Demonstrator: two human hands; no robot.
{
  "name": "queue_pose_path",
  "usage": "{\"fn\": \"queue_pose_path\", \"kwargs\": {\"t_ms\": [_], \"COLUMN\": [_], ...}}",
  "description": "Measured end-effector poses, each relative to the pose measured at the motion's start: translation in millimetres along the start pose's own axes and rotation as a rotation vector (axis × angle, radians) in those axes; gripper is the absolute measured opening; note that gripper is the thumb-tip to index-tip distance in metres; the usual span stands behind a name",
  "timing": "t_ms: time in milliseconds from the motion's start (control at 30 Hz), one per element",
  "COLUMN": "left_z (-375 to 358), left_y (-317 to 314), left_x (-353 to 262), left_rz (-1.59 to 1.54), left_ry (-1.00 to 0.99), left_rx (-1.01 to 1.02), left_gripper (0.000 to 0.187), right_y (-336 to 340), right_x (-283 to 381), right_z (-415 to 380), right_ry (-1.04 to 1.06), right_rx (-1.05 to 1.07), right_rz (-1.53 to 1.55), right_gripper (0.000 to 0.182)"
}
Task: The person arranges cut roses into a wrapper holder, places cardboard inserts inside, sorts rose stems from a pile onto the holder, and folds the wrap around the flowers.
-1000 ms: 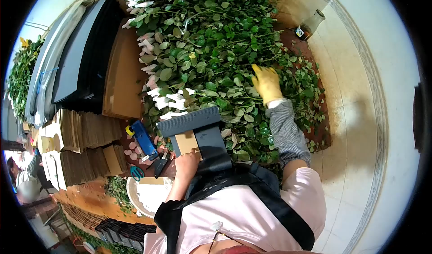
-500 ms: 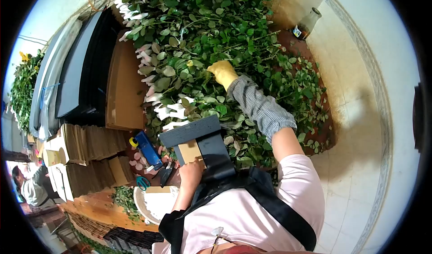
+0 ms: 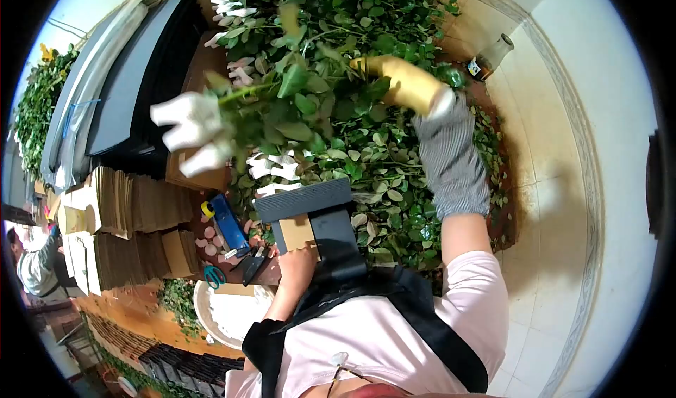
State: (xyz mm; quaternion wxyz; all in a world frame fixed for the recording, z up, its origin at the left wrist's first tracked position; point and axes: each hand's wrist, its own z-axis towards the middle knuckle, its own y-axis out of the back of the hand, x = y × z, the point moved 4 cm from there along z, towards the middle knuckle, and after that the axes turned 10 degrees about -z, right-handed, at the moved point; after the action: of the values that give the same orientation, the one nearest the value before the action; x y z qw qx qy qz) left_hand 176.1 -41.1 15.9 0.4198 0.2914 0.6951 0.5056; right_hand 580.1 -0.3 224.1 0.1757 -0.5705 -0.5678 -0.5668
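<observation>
My right hand (image 3: 401, 82), in a yellow glove with a grey ribbed sleeve above it, grips a bunch of leafy rose stems (image 3: 296, 102) in the air. White sleeves (image 3: 193, 130) cover the flower heads at the bunch's left end, smeared by motion. My bare left hand (image 3: 298, 263) is closed on the lower part of a tan cardboard piece (image 3: 298, 233). That cardboard lies over a black stand (image 3: 331, 232) with a ribbed top bar, close to my body. Beyond is a broad pile of leafy stems (image 3: 380, 165), some with white-covered heads.
Left of the stand are a blue tape dispenser (image 3: 228, 223), teal scissors (image 3: 214, 277) and stacked cardboard (image 3: 134, 204). Dark sheets (image 3: 134, 81) stand behind. A white tub (image 3: 204, 313) sits below, a bottle (image 3: 491, 56) at back right. Another person (image 3: 39, 264) is far left.
My right hand has lifted a bunch of roses from the pile and moved to the right; the white-covered heads now hang in the air at left. My left hand stays on the cardboard.
</observation>
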Motion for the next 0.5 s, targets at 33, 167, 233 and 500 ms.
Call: {"fn": "queue_pose_path", "kwargs": {"t_ms": [33,167,233,500], "left_z": [-0.1,0.0,-0.4,-1.2], "left_y": [-2.8,-9.8,-7.4,0.9], "left_x": [1.3,6.3,4.7,-1.0], "left_rz": [0.054,0.000,0.039,0.001], "left_ry": [-0.009,-0.047,-0.051,-0.011], "left_rx": [0.004,-0.081,-0.077,0.027], "left_gripper": [0.023,0.020,0.020,0.020], "right_y": [5.3,-2.3,-32.6,-78.4], "right_x": [12.6,-28.0,-46.7,-118.6], "right_z": [1.6,62.3,73.0,123.9], "right_ry": [0.188,0.357,0.278,-0.130], "right_rx": [-0.072,-0.687,-0.685,-0.204], "right_rz": [-0.422,-1.327,-1.409,-1.375], "right_gripper": [0.055,0.027,0.018,0.023]}}
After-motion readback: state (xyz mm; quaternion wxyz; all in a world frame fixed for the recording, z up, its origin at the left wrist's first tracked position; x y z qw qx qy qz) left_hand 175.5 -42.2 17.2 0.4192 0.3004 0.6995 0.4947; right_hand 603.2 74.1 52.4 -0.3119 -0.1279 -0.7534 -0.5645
